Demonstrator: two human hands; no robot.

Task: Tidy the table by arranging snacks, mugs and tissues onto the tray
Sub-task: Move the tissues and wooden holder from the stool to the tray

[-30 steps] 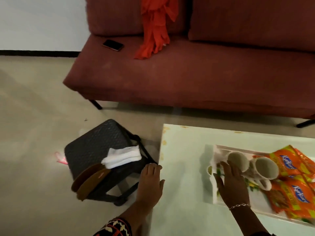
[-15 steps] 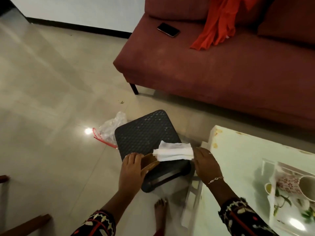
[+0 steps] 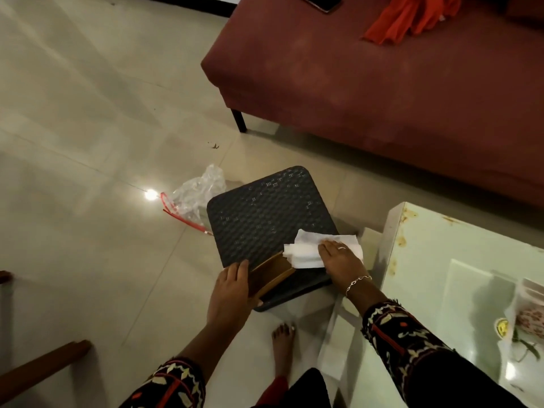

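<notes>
A stack of white tissues (image 3: 306, 250) lies on a dark woven stool (image 3: 265, 216) left of the glass table (image 3: 435, 260). My right hand (image 3: 341, 262) rests flat on the tissues, fingers spread over them. A brown wooden tissue holder (image 3: 272, 275) sits at the stool's near edge, and my left hand (image 3: 231, 293) grips its left end. The flowered tray (image 3: 521, 340) is at the far right on the table, mostly cut off by the frame edge, with part of a patterned mug (image 3: 531, 318) on it.
A maroon sofa (image 3: 382, 92) stands behind, with an orange cloth (image 3: 412, 16) and a phone (image 3: 322, 1) on it. A clear plastic bag (image 3: 197, 195) lies on the tiled floor left of the stool. A wooden chair leg (image 3: 44, 369) shows bottom left. My bare foot (image 3: 282, 346) is below the stool.
My view swung left from the tray to the stool. My right hand left the mugs and came down on the tissues; my left hand took hold of the wooden holder.
</notes>
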